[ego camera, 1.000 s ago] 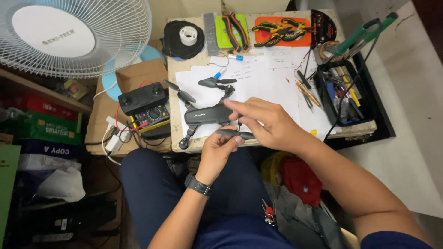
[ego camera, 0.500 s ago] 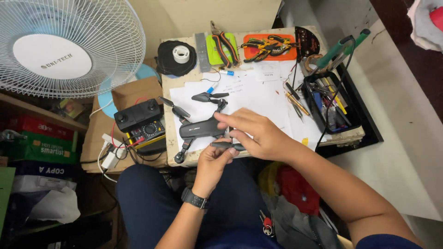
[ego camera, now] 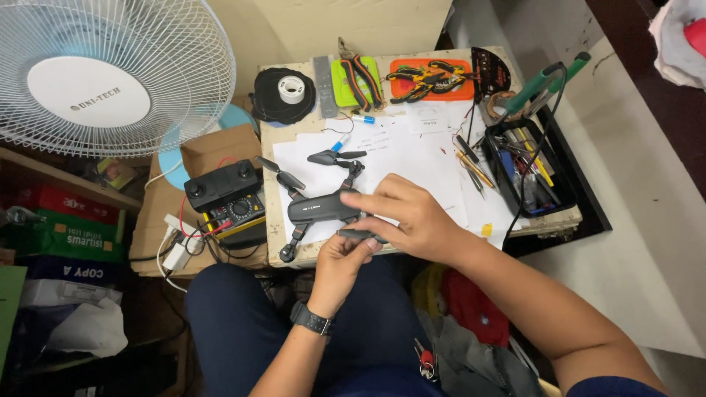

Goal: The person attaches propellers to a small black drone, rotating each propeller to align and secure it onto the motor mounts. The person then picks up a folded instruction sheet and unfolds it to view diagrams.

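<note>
A dark grey folding drone [ego camera: 316, 209] lies on white paper [ego camera: 412, 154] at the near edge of a small table [ego camera: 273, 254]. Its front arms and propellers [ego camera: 334, 156] are spread toward the far side. My left hand [ego camera: 342, 265] comes up from below the table edge and pinches a dark rear arm of the drone [ego camera: 360, 235]. My right hand [ego camera: 412, 217] rests over the drone's right side, with fingers stretched across the body and the thumb on that same dark arm. A watch sits on my left wrist.
A black remote controller [ego camera: 220, 185] and a multimeter [ego camera: 239, 213] sit on a cardboard box [ego camera: 213, 151] to the left. A white fan [ego camera: 103, 73] stands far left. A tape roll [ego camera: 292, 89], pliers on a green tray [ego camera: 346, 81] and an orange tray [ego camera: 412, 88], and a black tool tray [ego camera: 559, 187] line the back and right.
Both hands stay on the drone at the table's near edge. Only the camera view has shifted a little.
</note>
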